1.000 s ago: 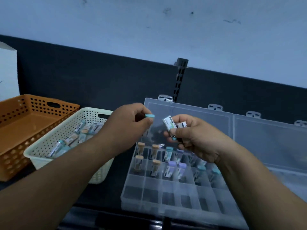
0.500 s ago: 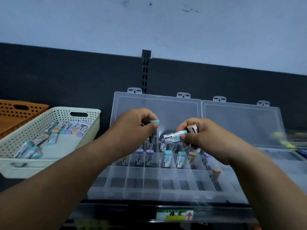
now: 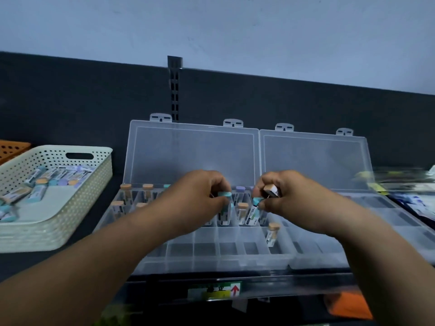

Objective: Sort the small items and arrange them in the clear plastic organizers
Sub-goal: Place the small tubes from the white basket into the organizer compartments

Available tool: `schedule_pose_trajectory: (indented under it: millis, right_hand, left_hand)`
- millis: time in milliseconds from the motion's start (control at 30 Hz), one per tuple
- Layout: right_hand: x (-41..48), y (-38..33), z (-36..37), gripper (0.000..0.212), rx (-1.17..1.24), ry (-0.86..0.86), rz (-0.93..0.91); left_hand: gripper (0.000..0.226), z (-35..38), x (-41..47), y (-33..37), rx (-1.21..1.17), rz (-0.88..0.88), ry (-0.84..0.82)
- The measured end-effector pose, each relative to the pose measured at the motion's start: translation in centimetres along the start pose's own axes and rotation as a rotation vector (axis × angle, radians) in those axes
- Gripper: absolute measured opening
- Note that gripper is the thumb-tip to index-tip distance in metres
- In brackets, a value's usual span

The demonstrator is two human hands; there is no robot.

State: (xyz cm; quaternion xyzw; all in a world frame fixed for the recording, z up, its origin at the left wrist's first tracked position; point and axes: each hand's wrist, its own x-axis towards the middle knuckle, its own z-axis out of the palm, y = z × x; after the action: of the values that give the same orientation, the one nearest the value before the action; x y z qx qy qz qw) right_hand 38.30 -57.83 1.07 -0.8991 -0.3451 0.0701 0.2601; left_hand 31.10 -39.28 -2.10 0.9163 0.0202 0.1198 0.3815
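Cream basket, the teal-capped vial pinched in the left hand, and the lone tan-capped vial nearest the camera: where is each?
cream basket (image 3: 95, 191), head view, perforated right wall.
teal-capped vial (image 3: 224, 194), head view, its teal cap.
tan-capped vial (image 3: 272, 236), head view, labelled body.

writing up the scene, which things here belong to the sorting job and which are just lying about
Job: left hand gripping a teal-capped vial; right hand holding two vials; clear organizers; cream basket of vials.
Lying about: orange basket; blurred packets at right; shelf label.
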Motion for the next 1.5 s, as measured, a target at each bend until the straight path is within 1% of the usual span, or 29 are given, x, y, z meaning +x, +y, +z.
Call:
schedule_pose_trajectory:
  millis: [133, 267, 500, 633, 933, 1067, 1167, 1233, 1333, 1433, 1500]
  right_hand:
    - [-0.3, 0.6, 0.5, 0.012, -0.061, -0.067, 0.004]
    - [-0.1, 1.1, 1.5, 0.01, -0.12, -0.097, 0.013]
    - [0.5, 1.8, 2.8, 0.01, -0.143, -0.148, 0.031]
    - [0.8, 2.1, 3.2, 0.012, -0.147, -0.154, 0.019]
    - [1.4, 2.5, 3.8, 0.03, -0.174, -0.161, 0.012]
    - [1.5, 2.4, 3.6, 0.027, -0.163, -0.182, 0.012]
    - [1.4, 2.1, 2.9, 0.018, -0.102, -0.174, 0.018]
    - [1.3, 1.8, 2.3, 0.031, -0.057, -0.155, 0.024]
    - [1.4, 1.1, 1.8, 0.061, 0.02, -0.151, 0.028]
    - [1.6, 0.3, 1.9, 0.088, 0.039, -0.18, 0.012]
    - [1.7, -0.3, 2.1, 0.098, 0.032, -0.194, 0.009]
  left_hand:
    - [0.004, 1.2, -0.1, 0.5, 0.15, 0.034, -0.068]
    - [0.008, 2.0, -0.1, 0.4, 0.272, 0.039, -0.089]
    - [0.016, 3.0, 0.4, -0.2, 0.421, 0.045, -0.134]
    - [0.016, 3.2, 0.4, -0.3, 0.475, 0.053, -0.156]
    - [0.016, 3.4, 0.5, -0.8, 0.57, 0.073, -0.203]
    - [0.019, 3.4, 0.5, -0.9, 0.575, 0.073, -0.199]
    - [0.023, 3.2, 0.4, -1.0, 0.563, 0.074, -0.199]
    - [0.028, 3.0, 0.3, -1.0, 0.532, 0.064, -0.184]
    - [0.034, 2.6, 0.1, -0.7, 0.415, 0.078, -0.082]
    - [0.03, 2.1, -0.4, -0.1, 0.275, 0.17, 0.038]
    - [0.029, 1.8, -0.5, 0.3, 0.226, 0.241, 0.083]
